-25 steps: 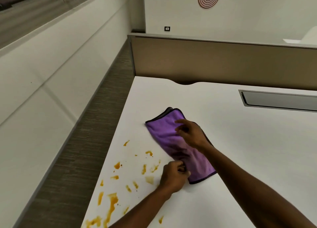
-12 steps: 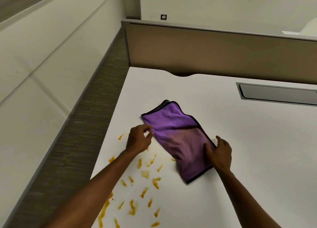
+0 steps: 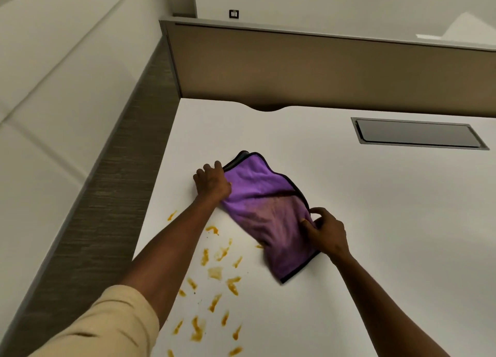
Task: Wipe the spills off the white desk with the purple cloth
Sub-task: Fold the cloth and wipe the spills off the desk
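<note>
A purple cloth [image 3: 265, 209] with a dark hem lies folded on the white desk [image 3: 375, 222], stretched from far left to near right. My left hand [image 3: 212, 182] grips its far left edge, fingers curled over the cloth. My right hand [image 3: 326, 232] pinches the cloth's right hem between thumb and fingers. Several orange spills [image 3: 214, 284] streak the desk in front of the cloth, toward the near left edge.
A tan partition [image 3: 322, 69] closes off the desk's far side. A grey cable hatch [image 3: 418, 134] is set in the desk at the far right. The desk's left edge drops to a grey carpeted floor [image 3: 102, 209] beside a white wall.
My left hand went from the cloth's near end to its far left edge and took hold. My right hand moved from the cloth's middle to its right hem and now pinches it.
</note>
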A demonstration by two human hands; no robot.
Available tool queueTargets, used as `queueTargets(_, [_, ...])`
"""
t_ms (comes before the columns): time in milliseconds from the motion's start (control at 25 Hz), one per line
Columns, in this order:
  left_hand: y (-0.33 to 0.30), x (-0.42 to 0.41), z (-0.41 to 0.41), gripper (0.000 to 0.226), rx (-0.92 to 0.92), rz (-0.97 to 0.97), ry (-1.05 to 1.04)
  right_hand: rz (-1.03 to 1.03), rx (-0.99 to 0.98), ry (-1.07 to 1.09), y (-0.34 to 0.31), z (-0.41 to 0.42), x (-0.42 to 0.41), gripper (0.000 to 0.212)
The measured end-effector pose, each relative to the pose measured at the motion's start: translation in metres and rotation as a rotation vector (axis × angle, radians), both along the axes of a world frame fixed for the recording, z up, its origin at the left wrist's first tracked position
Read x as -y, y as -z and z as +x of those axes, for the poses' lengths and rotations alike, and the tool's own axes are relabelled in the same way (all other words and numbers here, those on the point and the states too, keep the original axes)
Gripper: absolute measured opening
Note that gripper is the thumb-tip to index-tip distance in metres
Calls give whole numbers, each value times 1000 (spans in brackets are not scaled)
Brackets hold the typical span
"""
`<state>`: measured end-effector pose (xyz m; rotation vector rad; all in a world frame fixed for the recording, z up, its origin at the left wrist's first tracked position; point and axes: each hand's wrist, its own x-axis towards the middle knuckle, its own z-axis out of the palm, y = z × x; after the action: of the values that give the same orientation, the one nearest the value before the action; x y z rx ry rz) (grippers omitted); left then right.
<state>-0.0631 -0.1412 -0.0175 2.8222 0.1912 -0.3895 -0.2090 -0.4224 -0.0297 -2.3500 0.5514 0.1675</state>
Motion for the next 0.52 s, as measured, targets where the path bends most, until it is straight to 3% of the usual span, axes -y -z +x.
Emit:
queueTargets(80, [-1,1,8,76,-32,-2,-20,76,-23,20,-3,3,-1,38])
queueTargets(240, [-10,2,23,47,-17,-134,-130,163,-9,68,-7,6,-5,29])
queueTargets(400, [-38,18,22,34,117,-484,-164,187,-7,81,-14,9,0,35])
queueTargets(520, [-62,44,-7,37,240,-721,51,102,61,87,-20,13,3,40])
